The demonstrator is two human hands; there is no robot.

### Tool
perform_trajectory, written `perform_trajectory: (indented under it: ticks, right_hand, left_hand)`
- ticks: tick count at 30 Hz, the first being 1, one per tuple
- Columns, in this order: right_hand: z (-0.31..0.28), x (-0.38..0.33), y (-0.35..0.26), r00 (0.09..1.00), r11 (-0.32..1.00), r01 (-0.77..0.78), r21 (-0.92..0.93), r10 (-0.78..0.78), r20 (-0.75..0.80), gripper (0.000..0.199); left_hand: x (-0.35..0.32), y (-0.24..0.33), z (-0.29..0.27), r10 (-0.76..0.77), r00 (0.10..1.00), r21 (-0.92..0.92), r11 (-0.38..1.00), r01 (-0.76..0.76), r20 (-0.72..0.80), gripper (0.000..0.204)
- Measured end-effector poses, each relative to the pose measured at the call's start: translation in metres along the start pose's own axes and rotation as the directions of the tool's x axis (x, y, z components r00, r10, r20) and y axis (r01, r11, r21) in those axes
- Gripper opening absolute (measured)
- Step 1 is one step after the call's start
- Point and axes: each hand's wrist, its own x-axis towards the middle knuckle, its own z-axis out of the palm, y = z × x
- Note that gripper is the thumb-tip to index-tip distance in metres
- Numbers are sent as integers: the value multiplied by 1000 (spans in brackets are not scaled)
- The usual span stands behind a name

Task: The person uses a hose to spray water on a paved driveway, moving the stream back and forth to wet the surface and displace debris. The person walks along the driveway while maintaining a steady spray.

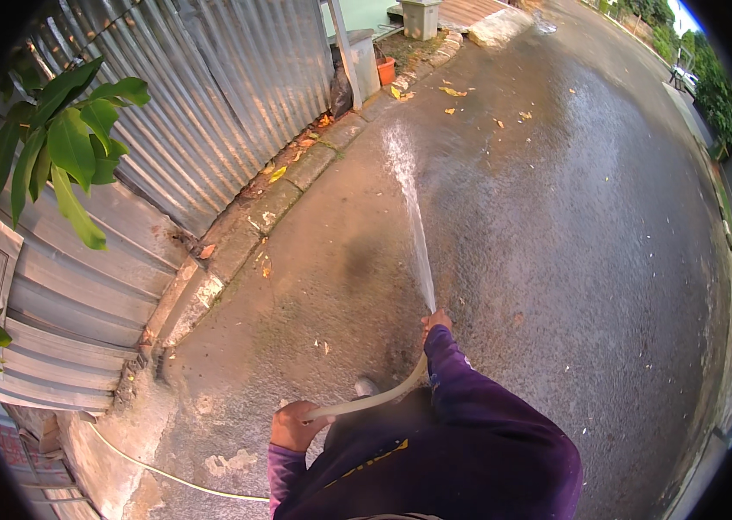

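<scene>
Outdoors, the person is gripping a pale garden hose [375, 399] with both hands. The right hand [435, 321] is reaching forward, its fingers curled tight around the hose's open end, and a thin jet of water [418, 234] is shooting out from just beyond those fingertips, spreading into spray farther up the wet pavement [574, 243]. The left hand [294, 426] is sitting lower and closer to the body, fingers wrapped shut around the hose further back along its length. Between the two fists the hose is bowing in a shallow curve across the purple sleeves [470, 407]; behind the left fingers it is trailing down and away to the left over the concrete. Well to the left of both hands, a corrugated metal fence [210, 95] is running along a stone kerb [245, 234], with fallen leaves [453, 91] scattered far ahead of the right fingertips.
</scene>
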Motion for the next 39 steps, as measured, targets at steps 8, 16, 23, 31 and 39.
perform_trajectory:
  ticks: [8, 16, 23, 31, 39]
  right_hand:
    - [26, 29, 12, 982, 993, -102, 62, 91, 163, 47]
    - [52, 7, 6, 989, 993, -105, 55, 99, 106, 52]
    - [55, -1, 12, 991, 996, -75, 54, 68, 115, 50]
    - [73, -33, 5, 986, 988, -142, 65, 135, 98, 52]
    - [84, -31, 7, 996, 982, -56, 179, 67, -58, 54]
  left_hand:
    - [3, -13, -12, -6, 999, -34, 999, 5, -34, 28]
    - [4, -21, -24, -30, 999, -17, 999, 29, -45, 27]
    - [5, -25, -31, -35, 998, -31, 999, 34, -44, 27]
    - [10, -49, -42, -21, 998, -32, 999, 20, -53, 28]
    - [29, -81, -59, 23, 999, -40, 999, -24, -29, 25]
